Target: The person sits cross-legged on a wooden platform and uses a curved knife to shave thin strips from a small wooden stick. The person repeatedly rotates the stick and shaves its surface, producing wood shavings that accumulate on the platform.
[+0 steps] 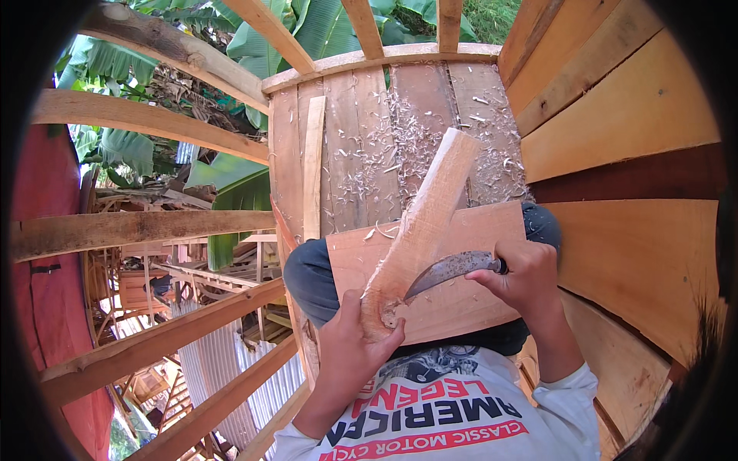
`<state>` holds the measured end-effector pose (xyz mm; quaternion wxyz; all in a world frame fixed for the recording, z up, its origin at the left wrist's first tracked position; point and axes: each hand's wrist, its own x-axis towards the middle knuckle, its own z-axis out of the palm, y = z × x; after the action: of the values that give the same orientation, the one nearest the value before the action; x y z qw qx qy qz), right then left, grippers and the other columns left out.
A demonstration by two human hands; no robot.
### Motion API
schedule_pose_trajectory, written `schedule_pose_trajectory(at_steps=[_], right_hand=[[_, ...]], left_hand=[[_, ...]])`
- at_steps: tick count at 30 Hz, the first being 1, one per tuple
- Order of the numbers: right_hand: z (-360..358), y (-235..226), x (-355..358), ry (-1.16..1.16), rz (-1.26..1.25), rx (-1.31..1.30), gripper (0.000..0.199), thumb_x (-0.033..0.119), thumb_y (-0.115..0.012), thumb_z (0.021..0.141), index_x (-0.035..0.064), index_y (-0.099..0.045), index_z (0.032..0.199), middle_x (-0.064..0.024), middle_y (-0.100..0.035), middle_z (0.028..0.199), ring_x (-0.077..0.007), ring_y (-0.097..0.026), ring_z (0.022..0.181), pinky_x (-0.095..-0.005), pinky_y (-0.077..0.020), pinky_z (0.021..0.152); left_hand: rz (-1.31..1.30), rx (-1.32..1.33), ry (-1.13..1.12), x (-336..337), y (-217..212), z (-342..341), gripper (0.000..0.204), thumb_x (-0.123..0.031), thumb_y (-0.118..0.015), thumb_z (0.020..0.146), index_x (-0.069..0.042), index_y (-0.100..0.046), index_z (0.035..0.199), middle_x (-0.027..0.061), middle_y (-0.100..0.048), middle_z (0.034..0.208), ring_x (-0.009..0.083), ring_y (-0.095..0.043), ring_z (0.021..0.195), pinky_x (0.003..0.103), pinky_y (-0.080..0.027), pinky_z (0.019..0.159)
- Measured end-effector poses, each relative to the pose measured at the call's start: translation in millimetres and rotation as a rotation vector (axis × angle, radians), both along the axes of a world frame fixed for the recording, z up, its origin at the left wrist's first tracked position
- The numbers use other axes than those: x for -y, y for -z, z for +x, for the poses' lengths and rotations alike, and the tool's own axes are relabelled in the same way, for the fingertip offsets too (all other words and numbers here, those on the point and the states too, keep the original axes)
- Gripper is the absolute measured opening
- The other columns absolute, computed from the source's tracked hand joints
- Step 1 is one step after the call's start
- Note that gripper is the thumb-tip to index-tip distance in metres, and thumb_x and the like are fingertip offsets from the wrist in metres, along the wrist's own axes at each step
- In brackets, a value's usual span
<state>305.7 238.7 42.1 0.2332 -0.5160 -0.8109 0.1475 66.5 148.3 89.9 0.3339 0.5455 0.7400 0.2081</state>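
My left hand (356, 343) is closed round the near end of a thick wooden piece (430, 203), which slants up and away to the right. My right hand (526, 278) grips the dark handle of a curved knife (453, 269). The rusty-spotted blade reaches leftward, and its tip meets the inner curve of the piece near my left hand. That curved end looks rough and freshly cut. Under the piece a flat wooden board (484, 300) lies across my lap. Part of the knife's handle is hidden by my fingers.
Pale wood shavings (369, 173) litter the plank floor (338, 154) ahead. A narrow wood strip (313, 169) lies there on the left. Slatted rails (146, 223) stand at the left, with leaves and corrugated sheets (223, 376) beyond. A plank wall (630, 269) rises at the right.
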Motion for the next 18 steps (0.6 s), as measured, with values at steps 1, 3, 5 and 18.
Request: schedule_pose_trajectory(at_steps=[1,3,5,18], right_hand=[[1,-2,-3,0.001,0.016,0.014,0.059,0.060,-0.071,0.071,0.0068,-0.052,0.054,-0.0101,-0.050,0.048,-0.0285,-0.055,0.045,-0.0349,-0.0400,0.042],[7,2,-12,0.170,0.013,-0.051,0.060,0.059,-0.068,0.075,0.0046,-0.052,0.056,-0.0126,-0.047,0.048,-0.0301,-0.053,0.046,-0.0359,-0.0390,0.044],[18,-2,-33,0.379,-0.064,-0.142,0.061,0.058,-0.064,0.080,0.0021,-0.051,0.058,-0.0153,-0.044,0.049,-0.0323,-0.051,0.047,-0.0369,-0.0374,0.045],[-9,-6,18,0.028,-0.207,-0.201,0.059,0.059,-0.069,0.074,0.0051,-0.052,0.056,-0.0114,-0.049,0.050,-0.0296,-0.056,0.048,-0.0355,-0.0410,0.045]], left_hand=[[0.014,-0.007,0.001,-1,1,2,0.046,-0.013,-0.079,0.068,-0.001,-0.049,0.102,0.0158,-0.066,0.087,0.0253,-0.069,0.079,0.034,-0.052,0.066],[0.004,-0.009,0.104,0,2,5,0.049,-0.021,-0.078,0.070,-0.002,-0.049,0.104,0.0182,-0.064,0.084,0.0336,-0.066,0.075,0.038,-0.051,0.063],[-0.021,0.017,0.185,8,3,10,0.051,-0.026,-0.078,0.071,-0.002,-0.049,0.105,0.0193,-0.063,0.081,0.0380,-0.064,0.073,0.041,-0.051,0.061],[-0.054,0.326,-0.106,-12,-1,-6,0.048,-0.002,-0.076,0.068,0.000,-0.047,0.107,0.0097,-0.061,0.099,0.0119,-0.057,0.092,0.025,-0.047,0.080]])
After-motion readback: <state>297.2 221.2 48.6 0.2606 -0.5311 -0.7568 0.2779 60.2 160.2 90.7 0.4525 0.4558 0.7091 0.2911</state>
